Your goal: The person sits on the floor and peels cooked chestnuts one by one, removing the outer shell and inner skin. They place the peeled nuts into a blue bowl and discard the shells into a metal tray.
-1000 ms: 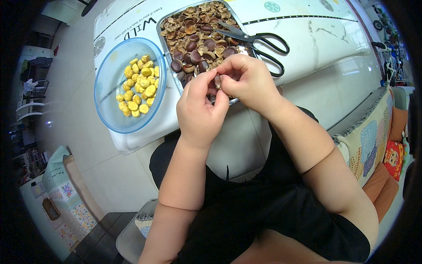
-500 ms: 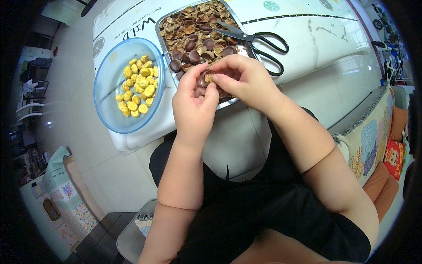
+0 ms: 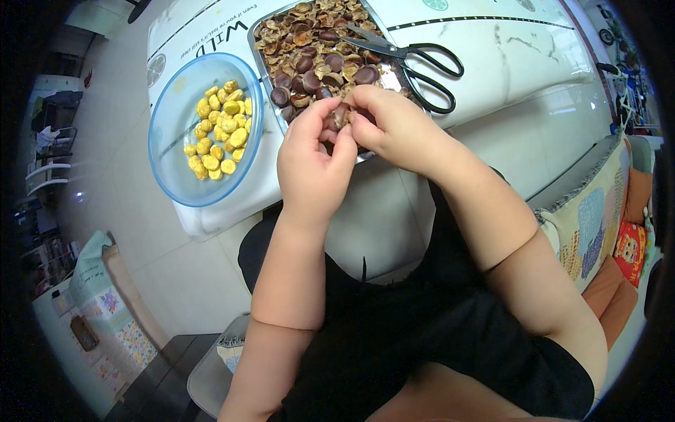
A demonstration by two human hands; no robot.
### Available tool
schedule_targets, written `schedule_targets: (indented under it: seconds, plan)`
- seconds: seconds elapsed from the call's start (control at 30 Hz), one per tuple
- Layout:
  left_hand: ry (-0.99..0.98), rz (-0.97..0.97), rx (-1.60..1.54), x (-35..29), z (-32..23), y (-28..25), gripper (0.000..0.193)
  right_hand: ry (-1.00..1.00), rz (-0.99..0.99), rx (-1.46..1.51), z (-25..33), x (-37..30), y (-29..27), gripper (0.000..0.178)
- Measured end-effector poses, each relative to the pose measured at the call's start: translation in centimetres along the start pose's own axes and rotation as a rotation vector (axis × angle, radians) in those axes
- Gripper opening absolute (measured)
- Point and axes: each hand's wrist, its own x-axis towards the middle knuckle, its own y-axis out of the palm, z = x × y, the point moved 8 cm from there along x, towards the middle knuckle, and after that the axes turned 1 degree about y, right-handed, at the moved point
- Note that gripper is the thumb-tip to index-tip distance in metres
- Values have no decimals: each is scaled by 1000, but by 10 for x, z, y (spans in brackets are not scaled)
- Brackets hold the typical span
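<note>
Brown nut (image 3: 341, 116): I see it held up over the near end of the tray (image 3: 389, 76), the end by the person. It has a dark shell, and a lot of it is hidden.
Left hand (image 3: 313, 151): It is over the near end of the tray, pinched on the brown nut from the left. The thumb is on the near side and the bent fingers are on the far side.
Right hand (image 3: 390, 126): It comes in from the right and pinches the same nut. Both hands are together there, with their tips very close.
Tray: It is shiny metal, with a bare bit showing near its right side.
Shells (image 3: 285, 39): They are thin, curled and light brown. They cover much of the tray, most of all its far end.
Dark nuts (image 3: 311, 82): They are round and shiny, and they lie in with the shells in the middle and on the near left of the tray.
Bowl (image 3: 172, 119): It is see-through and blue, and it stands just left of the tray.
Yellow nuts (image 3: 230, 124): They lie in a heap in the bowl, more to the tray's side.
Scissors (image 3: 401, 53): The blades lie over the right part of the tray, and the black handles stick out past its right edge.
Table (image 3: 492, 56): It is white with black and grey marks, and it is under the tray.
Black clothes (image 3: 415, 330): The person at the near end of the tray wears them, with both arms bare.
Floor (image 3: 105, 190): Pale tiles, well off to the left of the tray.
</note>
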Motion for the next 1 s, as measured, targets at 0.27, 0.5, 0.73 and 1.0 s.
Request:
schedule_targets:
  seconds: [0.27,0.5,0.73,1.0]
  plan:
    - [297,-14,407,-2,-29,1,30,51,98,-116,0,-4,4,31]
    - [369,9,410,-3,-33,6,32,57,56,-67,5,-6,-1,27]
    - [459,-22,418,-5,-37,6,33,35,11,2,6,-5,1,24]
    - [448,-42,442,-6,-37,4,31,44,-26,88,3,-4,5,18]
